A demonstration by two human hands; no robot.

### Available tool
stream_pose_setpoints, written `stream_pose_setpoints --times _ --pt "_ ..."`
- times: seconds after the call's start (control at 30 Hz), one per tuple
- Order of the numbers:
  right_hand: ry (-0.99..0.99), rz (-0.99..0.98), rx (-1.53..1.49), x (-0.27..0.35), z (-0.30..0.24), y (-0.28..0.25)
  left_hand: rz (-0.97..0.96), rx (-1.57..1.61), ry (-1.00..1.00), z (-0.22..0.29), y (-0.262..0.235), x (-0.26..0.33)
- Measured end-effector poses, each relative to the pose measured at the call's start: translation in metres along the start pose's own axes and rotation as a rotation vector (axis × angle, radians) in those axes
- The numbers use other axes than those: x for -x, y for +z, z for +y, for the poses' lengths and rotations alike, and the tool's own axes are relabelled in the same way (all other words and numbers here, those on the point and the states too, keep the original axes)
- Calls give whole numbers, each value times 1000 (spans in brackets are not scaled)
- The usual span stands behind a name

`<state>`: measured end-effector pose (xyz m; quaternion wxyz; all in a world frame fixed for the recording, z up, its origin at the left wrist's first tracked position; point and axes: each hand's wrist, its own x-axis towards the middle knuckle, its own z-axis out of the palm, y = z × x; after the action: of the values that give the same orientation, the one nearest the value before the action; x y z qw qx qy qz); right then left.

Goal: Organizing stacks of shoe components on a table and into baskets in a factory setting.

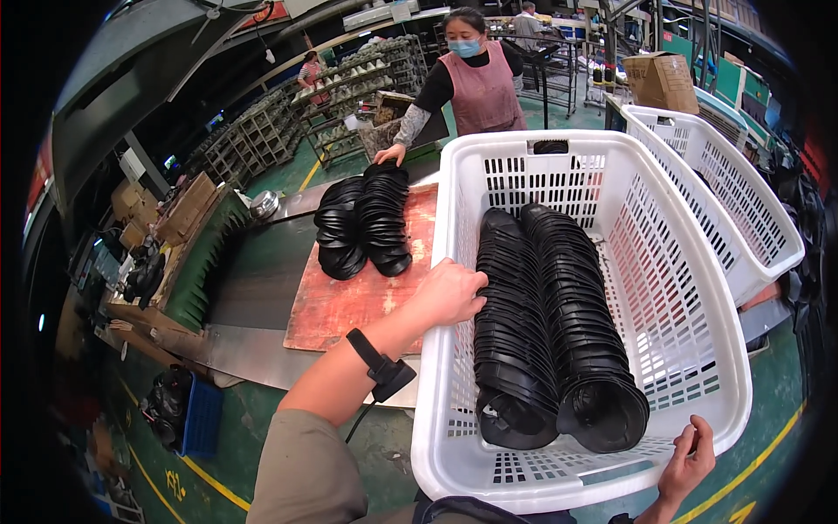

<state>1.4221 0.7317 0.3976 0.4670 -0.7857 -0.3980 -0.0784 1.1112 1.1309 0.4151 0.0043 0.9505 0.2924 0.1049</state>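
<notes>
A white, perforated plastic basket [433, 384] sat before the wearer, holding two long rows of thin, curved black pieces [513, 323]. The left hand [454, 293] was wrapped over its left rim; the right hand [687, 463], fingers half bent, was at its near right corner (whether it gripped, I could not tell). To the left, a co-worker's hand [390, 155] touched similar black stacks [381, 218] on a red board [340, 310].

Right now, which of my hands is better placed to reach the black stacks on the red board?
Probably the left hand: it is at the left rim of the white plastic basket, nearest the red board and its black stacks. The right hand is farther, by the near right corner.
</notes>
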Motion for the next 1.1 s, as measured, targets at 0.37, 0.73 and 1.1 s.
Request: stream_pose_setpoints --times 0.37,0.73,1.1 --pt "-17 21 2 1 -1 1 -29 -13 -24 2 -1 -1" --pt "-35 38 -12 -1 -5 1 -15 0 -5 4 -4 0" --pt "-49 40 -26 -1 -2 2 -27 0 -16 3 -6 0"
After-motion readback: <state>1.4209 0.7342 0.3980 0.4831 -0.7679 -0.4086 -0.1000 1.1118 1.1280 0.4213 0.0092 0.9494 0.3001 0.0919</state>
